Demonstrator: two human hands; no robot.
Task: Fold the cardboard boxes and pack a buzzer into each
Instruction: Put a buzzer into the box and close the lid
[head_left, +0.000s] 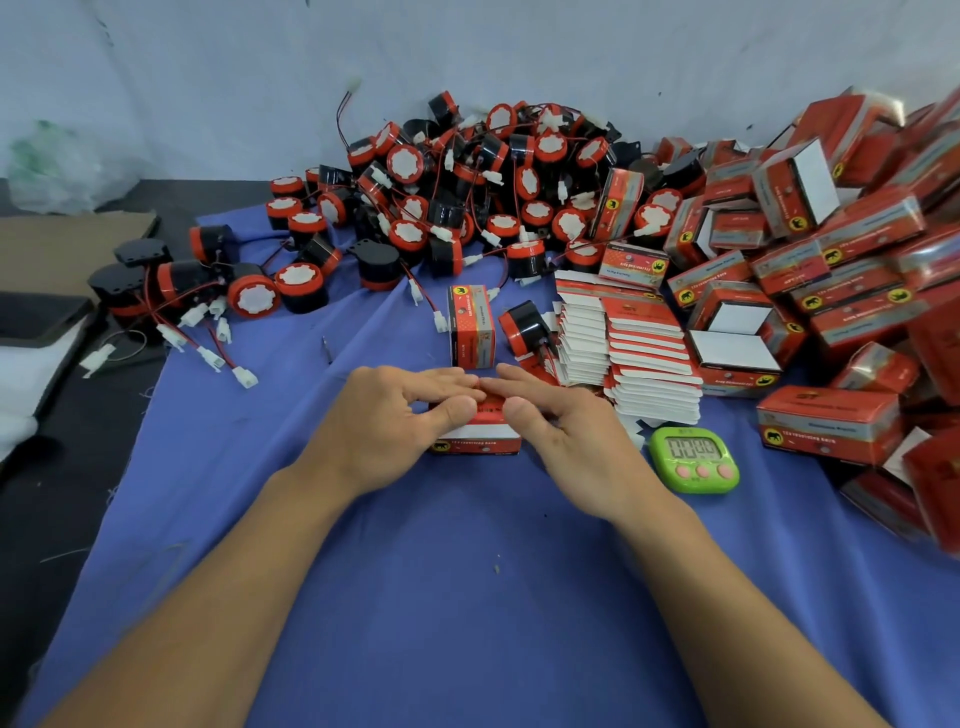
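Two hands work one red cardboard box at the centre of the frame, on the blue cloth. The left hand and right hand meet over the box top. On both, the grip is open and flat: the fingers lie nearly straight across the top and the thumbs press at its near edge. Neither hand is wrapped around the box. The contents are hidden, so it cannot be told whether a buzzer is already inside.

Likely faults from this position:

1. Flap buckling. Uneven downward pressure could crease the flap instead of seating it.
2. Trapped lead. If a buzzer is inside, its wire or white connector could catch under the closing flap and hold it proud.
3. Box sliding. With no enclosing grip, a forward push could move the box on the cloth.
4. Knock-over. An upright box and a loose buzzer stand just beyond the fingers and could be hit.
5. Side contact. The stack of flat boxes and the green timer sit near the right hand. A wide wrist sweep could shift them.

Buzzer pile: upper centre. Folded boxes: right.
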